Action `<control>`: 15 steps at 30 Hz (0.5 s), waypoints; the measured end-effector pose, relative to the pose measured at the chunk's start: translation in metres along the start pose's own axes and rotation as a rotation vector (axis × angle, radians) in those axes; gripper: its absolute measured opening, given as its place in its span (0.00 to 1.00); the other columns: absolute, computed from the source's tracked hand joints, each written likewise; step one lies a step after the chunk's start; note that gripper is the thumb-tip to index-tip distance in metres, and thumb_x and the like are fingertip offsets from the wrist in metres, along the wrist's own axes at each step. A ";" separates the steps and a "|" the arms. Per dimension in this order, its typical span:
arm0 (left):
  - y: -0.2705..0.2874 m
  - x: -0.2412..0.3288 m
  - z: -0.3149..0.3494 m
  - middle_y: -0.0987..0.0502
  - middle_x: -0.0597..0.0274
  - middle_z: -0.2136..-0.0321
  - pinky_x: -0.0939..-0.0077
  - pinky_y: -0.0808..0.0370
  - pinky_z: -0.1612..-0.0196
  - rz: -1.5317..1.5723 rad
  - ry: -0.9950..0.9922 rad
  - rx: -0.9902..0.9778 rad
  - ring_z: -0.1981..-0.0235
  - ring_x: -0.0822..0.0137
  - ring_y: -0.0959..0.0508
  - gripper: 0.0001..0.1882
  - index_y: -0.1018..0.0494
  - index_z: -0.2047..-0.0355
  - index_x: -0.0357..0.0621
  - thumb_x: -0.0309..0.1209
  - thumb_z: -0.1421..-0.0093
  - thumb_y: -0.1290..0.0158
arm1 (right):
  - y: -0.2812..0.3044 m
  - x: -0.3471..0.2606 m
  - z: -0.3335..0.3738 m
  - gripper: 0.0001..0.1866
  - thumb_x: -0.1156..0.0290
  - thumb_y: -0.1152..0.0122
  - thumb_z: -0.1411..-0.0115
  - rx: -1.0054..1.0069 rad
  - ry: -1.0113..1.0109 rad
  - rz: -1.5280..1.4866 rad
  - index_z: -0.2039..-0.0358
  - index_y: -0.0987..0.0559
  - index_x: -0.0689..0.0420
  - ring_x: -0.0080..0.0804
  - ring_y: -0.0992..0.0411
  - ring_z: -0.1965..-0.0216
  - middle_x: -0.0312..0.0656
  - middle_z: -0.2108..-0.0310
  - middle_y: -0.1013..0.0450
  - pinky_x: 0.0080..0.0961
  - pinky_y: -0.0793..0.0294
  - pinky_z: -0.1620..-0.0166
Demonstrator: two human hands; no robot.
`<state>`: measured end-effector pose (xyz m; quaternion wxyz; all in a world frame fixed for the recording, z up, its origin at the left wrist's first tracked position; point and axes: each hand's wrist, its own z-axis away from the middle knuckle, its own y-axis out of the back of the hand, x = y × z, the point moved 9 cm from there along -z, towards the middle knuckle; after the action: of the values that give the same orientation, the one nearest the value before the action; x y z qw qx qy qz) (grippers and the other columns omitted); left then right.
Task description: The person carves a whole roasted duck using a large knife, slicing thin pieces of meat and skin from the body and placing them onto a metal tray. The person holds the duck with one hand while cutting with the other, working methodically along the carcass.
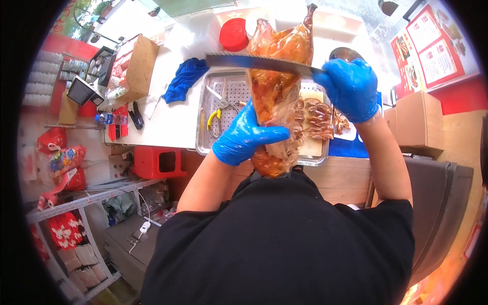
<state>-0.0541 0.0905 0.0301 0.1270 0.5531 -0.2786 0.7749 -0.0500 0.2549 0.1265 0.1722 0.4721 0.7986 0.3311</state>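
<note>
My left hand, in a blue glove, grips the side of a whole roast duck with browned, glossy skin. The bird is held upright, legs pointing away from me, and its lower right side shows paler flesh. In my gloved right hand is the handle of a long-bladed knife. Its blade lies crosswise over the upper part of the duck; whether it touches the skin I cannot tell. Under the duck stands a metal tray with a perforated insert. Sliced meat lies on a pale board at its right.
Yellow-handled pliers lie in the tray's left part. A blue cloth, a black stapler and a cardboard box are on the counter's left. A red lid is at the back. Another box stands right.
</note>
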 end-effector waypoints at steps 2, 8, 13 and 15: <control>0.010 -0.003 0.006 0.28 0.57 0.48 0.67 0.30 0.44 0.064 0.064 -0.054 0.48 0.64 0.27 0.41 0.39 0.39 0.38 0.27 0.53 0.34 | 0.006 0.008 0.005 0.15 0.57 0.34 0.45 0.074 -0.004 -0.005 0.82 0.26 0.49 0.35 0.32 0.83 0.35 0.83 0.30 0.27 0.33 0.75; 0.015 -0.008 0.009 0.28 0.57 0.48 0.68 0.30 0.44 0.148 0.115 -0.152 0.48 0.64 0.27 0.41 0.39 0.38 0.38 0.26 0.53 0.34 | -0.009 0.009 -0.003 0.13 0.60 0.31 0.50 0.034 0.089 -0.089 0.81 0.26 0.48 0.37 0.31 0.82 0.36 0.83 0.31 0.30 0.33 0.75; 0.017 0.001 0.009 0.27 0.55 0.49 0.68 0.29 0.44 0.127 0.045 -0.147 0.48 0.63 0.27 0.41 0.40 0.38 0.37 0.27 0.53 0.35 | -0.023 0.007 -0.006 0.12 0.62 0.30 0.52 -0.019 0.116 -0.166 0.80 0.26 0.49 0.39 0.33 0.82 0.38 0.83 0.32 0.30 0.35 0.75; 0.015 0.002 0.011 0.27 0.55 0.49 0.67 0.30 0.44 0.072 0.149 -0.162 0.47 0.63 0.27 0.42 0.40 0.38 0.37 0.28 0.53 0.34 | -0.023 0.013 -0.001 0.13 0.61 0.30 0.52 -0.100 0.183 -0.139 0.79 0.26 0.50 0.40 0.33 0.83 0.39 0.83 0.32 0.29 0.36 0.75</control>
<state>-0.0540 0.0721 0.0303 0.1638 0.4716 -0.3498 0.7927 -0.0720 0.2586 0.1117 0.1445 0.3743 0.8243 0.3994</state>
